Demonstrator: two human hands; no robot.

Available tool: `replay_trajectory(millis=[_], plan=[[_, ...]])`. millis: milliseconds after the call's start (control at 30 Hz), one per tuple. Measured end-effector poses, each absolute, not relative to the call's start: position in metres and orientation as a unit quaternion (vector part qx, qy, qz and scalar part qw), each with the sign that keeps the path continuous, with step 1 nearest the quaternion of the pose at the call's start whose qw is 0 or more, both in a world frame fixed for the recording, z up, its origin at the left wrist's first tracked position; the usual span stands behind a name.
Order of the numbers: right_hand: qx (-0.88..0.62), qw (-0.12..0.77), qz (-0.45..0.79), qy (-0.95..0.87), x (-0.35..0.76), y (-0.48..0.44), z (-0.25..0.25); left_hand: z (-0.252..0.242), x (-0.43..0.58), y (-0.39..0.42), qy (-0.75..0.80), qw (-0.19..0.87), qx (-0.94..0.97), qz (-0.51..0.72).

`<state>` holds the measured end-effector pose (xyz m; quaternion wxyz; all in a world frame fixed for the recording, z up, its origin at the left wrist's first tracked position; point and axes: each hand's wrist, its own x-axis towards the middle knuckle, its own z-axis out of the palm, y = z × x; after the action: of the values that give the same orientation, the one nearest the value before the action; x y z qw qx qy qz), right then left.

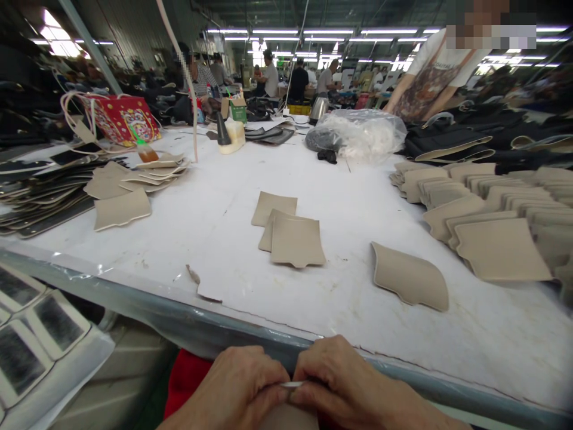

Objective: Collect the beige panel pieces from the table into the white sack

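At the table's front edge, my left hand [239, 382] and my right hand [338, 379] are close together. Both are closed, thumbs and fingers pinching the pale edge of a beige leather piece [289, 418]. Most of that piece is hidden by my hands and the bottom of the view. On the table ahead lie a few similar beige leather pieces [297, 240], overlapping one another. A single curled beige piece [409, 278] rests to the right of them.
Rows of stacked beige pieces [501, 245] fill the right side of the white table [215, 239]. Dark stacked panels [45, 191] lie at left. Farther back are a plastic bag [367, 131], a glue bottle [230, 134] and a red bag [120, 119]. A person [439, 71] stands at back right.
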<state>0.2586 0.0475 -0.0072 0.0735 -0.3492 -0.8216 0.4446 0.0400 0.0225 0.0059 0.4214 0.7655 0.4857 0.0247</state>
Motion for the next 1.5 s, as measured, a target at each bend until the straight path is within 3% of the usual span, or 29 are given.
replay_trajectory(millis=[167, 467, 700, 967, 1233, 1500], plan=[[-0.388, 0.047, 0.493, -0.777, 0.265, 0.046, -0.005, 0.001, 0.046, 0.022, 0.486, 0.440, 0.753, 0.056], [-0.374, 0.057, 0.403, -0.833, 0.264, 0.045, -0.006, 0.003, 0.046, 0.025, 0.510, 0.470, 0.718, 0.060], [-0.370, 0.067, 0.479, -0.793, 0.258, 0.048, -0.001, 0.005, 0.049, 0.025, 0.505, 0.500, 0.701, 0.060], [-0.361, 0.103, 0.487, -0.788, 0.257, 0.044, -0.003, -0.001, 0.038, 0.023, 0.500, 0.546, 0.670, 0.066], [-0.416, 0.082, 0.532, -0.733, 0.264, 0.044, -0.002, -0.014, -0.001, 0.016, 0.524, 0.561, 0.634, 0.095], [-0.451, 0.123, 0.567, -0.678, 0.266, 0.043, 0.001, -0.025, -0.001, 0.013, 0.535, 0.615, 0.565, 0.127]])
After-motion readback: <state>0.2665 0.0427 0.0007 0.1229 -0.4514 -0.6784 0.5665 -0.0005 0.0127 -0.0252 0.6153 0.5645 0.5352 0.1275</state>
